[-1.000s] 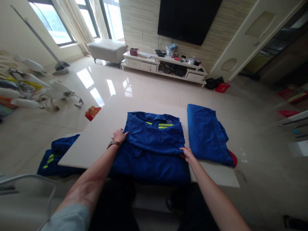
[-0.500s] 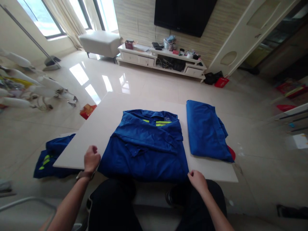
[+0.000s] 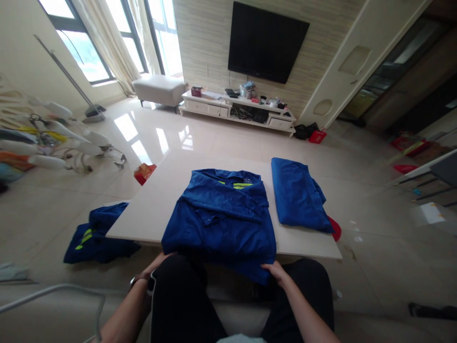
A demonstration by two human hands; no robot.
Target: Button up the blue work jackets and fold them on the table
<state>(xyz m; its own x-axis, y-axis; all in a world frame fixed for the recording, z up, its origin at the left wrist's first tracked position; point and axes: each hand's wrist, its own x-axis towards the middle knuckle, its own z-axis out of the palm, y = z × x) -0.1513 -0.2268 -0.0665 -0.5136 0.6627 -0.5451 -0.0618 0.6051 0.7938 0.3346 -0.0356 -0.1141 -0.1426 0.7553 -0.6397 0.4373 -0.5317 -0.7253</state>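
A blue garment [image 3: 217,224] with yellow-green stripes lies on the white table [image 3: 143,209], its sleeves folded across and its lower edge hanging over the front. My right hand [image 3: 274,270] pinches the garment's lower right corner. At the lower left corner is my left hand [image 3: 159,263], partly hidden behind my knee and under the cloth, so its fingers cannot be made out. A folded blue garment [image 3: 300,195] rests on the table's right side. Another blue garment [image 3: 103,233] with yellow-green marks lies below the table's left edge.
Both knees are close to the table's front edge. A red bag [image 3: 144,173] is on the floor by the left edge, and a red object [image 3: 334,228] shows beyond the right edge. A white TV cabinet [image 3: 210,108] stands at the back.
My left hand has moved right and down to the garment's lower left corner. My right hand has drawn the right corner downward, and the front edge hangs lower. The view has tilted up.
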